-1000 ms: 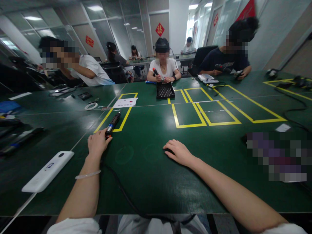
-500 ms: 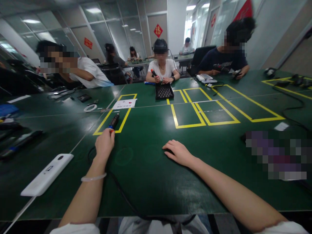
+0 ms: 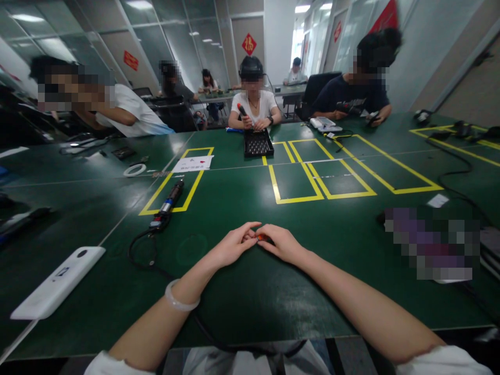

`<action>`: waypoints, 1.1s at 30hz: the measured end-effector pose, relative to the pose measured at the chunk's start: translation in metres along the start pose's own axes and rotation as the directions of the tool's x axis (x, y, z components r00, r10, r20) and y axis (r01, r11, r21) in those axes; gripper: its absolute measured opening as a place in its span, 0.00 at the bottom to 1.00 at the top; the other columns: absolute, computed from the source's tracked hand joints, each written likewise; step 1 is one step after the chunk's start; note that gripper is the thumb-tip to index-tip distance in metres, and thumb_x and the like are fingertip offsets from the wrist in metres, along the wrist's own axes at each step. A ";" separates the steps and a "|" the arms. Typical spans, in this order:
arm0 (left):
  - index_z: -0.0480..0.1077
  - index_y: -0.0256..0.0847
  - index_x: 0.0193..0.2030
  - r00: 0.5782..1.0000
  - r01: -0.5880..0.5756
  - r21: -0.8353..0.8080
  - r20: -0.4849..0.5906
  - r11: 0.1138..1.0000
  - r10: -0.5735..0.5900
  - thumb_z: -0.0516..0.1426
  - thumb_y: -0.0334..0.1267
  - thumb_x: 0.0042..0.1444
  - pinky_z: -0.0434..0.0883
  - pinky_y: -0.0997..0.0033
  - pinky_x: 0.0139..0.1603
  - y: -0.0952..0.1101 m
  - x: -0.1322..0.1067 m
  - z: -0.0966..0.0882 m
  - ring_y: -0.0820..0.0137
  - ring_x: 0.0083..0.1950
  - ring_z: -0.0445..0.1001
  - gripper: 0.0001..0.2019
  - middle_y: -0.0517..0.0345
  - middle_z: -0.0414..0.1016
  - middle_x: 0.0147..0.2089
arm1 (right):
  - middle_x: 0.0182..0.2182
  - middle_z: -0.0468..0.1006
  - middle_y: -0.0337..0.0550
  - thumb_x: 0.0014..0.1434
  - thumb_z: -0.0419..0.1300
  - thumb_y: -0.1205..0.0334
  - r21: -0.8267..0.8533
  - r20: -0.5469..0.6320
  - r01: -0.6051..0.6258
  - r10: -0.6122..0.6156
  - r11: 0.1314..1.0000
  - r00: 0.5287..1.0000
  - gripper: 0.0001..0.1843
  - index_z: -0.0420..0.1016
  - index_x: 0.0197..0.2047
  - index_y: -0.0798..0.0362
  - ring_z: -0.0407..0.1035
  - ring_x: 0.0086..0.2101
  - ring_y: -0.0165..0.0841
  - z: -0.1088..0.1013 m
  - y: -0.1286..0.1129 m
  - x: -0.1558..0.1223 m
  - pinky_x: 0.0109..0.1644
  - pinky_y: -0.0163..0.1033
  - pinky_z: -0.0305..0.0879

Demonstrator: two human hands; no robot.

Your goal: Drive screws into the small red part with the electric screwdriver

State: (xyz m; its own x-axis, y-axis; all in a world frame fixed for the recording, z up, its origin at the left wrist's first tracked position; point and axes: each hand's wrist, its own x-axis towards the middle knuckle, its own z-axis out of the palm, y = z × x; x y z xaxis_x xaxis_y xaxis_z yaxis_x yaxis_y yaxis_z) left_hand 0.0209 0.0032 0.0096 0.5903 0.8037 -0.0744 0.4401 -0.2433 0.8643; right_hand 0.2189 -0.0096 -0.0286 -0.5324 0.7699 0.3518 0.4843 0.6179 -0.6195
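Observation:
My left hand (image 3: 237,244) and my right hand (image 3: 284,244) meet over the green table (image 3: 308,297) in front of me. Between their fingertips shows a small orange thing (image 3: 260,237), mostly hidden, its kind unclear. My right fingers are curled around it. The left index finger is stretched out, with the other left fingers bent beside the right fingertips. To the left lies a dark pen-shaped power tool (image 3: 167,204), with a blue and silver band and a black cable (image 3: 135,255). No hand touches it.
Yellow tape rectangles (image 3: 299,199) mark the table. A white power bank-like box (image 3: 58,284) lies at left. A paper label (image 3: 193,164) and a tape ring (image 3: 134,170) lie beyond the tool. Across the table, a person (image 3: 255,107) works over a black tray (image 3: 258,152); others sit nearby.
My left hand has let go of the power tool, leaving it on the table, and moved right to my right hand. The orange thing now shows between them. The view has shifted slightly.

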 end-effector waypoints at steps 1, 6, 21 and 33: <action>0.61 0.41 0.59 1.000 -0.008 0.013 -0.005 1.000 0.008 0.53 0.40 0.59 0.69 0.71 0.43 0.000 -0.001 0.001 0.72 0.40 0.72 0.21 0.56 0.73 0.42 | 0.37 0.74 0.42 0.62 0.57 0.65 -0.007 0.002 -0.005 0.005 1.000 1.000 0.06 0.69 0.44 0.52 0.68 0.38 0.33 0.000 0.000 0.000 0.44 0.37 0.64; 0.64 0.43 0.52 0.990 -0.087 0.135 -0.097 0.987 0.101 0.55 0.39 0.57 0.69 0.67 0.51 -0.001 -0.005 0.003 0.68 0.46 0.74 0.15 0.56 0.76 0.45 | 0.34 0.75 0.41 0.63 0.57 0.62 0.076 -0.014 -0.089 0.091 0.993 0.996 0.06 0.69 0.44 0.52 0.69 0.34 0.32 0.002 0.005 0.000 0.40 0.35 0.65; 0.69 0.45 0.45 0.970 -0.078 0.411 -0.178 0.908 0.164 0.52 0.46 0.61 0.67 0.67 0.47 -0.005 -0.009 0.004 0.67 0.44 0.75 0.11 0.58 0.77 0.42 | 0.32 0.76 0.38 0.63 0.57 0.60 0.325 -0.025 -0.122 0.137 0.938 0.990 0.11 0.65 0.48 0.53 0.69 0.31 0.29 0.003 0.006 0.001 0.37 0.34 0.65; 0.63 0.41 0.58 0.898 0.162 0.615 -0.416 0.772 0.143 0.47 0.48 0.63 0.62 0.60 0.60 -0.040 -0.013 -0.079 0.60 0.60 0.66 0.21 0.48 0.68 0.59 | 0.31 0.73 0.38 0.61 0.56 0.65 0.223 -0.036 -0.129 0.140 0.966 0.989 0.06 0.67 0.42 0.54 0.67 0.30 0.29 0.001 0.007 0.001 0.35 0.33 0.63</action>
State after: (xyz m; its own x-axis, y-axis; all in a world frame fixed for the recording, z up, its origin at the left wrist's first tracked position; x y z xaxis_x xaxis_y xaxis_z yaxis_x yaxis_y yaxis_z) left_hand -0.0579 0.0451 0.0151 0.3117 0.9128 0.2638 0.8512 -0.3917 0.3493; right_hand 0.2207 -0.0042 -0.0336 -0.4335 0.8543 0.2867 0.3819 0.4624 -0.8002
